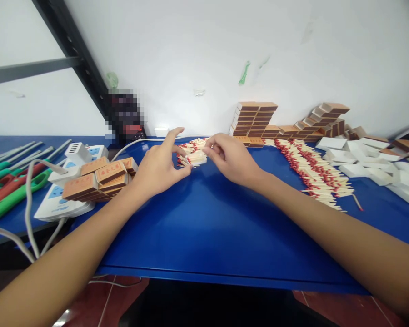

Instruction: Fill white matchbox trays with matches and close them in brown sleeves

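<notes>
My left hand (160,165) and my right hand (230,156) meet over the blue table (204,227), both pinching a small white matchbox tray (197,158) filled with red-tipped matches. The left thumb and fingers hold its left end, with the index finger raised. The right fingers curl over its right end. A loose heap of matches (191,147) lies just behind the tray.
Several filled brown matchboxes (98,179) are piled left on a white power strip (59,204). Green and red lighters (10,181) lie far left. A long row of matches (313,172) runs right, with white empty trays (371,163) beyond and stacked brown sleeves (255,119) at the wall.
</notes>
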`<state>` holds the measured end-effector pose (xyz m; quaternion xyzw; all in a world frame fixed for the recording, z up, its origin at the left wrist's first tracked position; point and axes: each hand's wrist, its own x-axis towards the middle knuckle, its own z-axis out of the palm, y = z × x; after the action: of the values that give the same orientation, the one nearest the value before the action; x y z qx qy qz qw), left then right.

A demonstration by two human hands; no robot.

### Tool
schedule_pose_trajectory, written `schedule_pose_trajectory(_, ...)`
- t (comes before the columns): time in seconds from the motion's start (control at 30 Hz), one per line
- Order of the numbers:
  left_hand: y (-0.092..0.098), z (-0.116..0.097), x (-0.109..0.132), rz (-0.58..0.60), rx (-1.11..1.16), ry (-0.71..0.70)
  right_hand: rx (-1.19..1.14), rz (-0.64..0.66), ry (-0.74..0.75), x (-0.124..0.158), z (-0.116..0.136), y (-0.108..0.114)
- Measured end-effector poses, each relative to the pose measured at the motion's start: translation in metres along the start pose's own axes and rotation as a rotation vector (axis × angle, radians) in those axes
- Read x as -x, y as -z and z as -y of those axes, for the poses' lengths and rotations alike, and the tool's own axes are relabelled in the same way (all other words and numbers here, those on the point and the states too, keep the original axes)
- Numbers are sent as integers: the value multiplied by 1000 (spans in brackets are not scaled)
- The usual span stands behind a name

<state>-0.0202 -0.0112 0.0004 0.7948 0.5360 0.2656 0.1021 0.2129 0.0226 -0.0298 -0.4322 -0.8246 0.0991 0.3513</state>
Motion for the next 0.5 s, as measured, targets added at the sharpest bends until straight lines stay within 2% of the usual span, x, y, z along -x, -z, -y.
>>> schedule_pose_trajectory(0.1, 3, 1, -2, -141, -41, 71, -26, -84, -87, -1, -2, -6)
schedule_pose_trajectory(0.2, 4, 2, -3, -237, -76, 115, 8, -8, -79, 0, 2, -17)
schedule_pose_trajectory(0.37, 1, 2, -2, -223, -81, 135, 47, 120, -70, -4, 15, -37)
schedule_pose_trajectory(0.5, 0, 2, -2, -206, -82, 126, 93, 165, -69, -8, 20, -42)
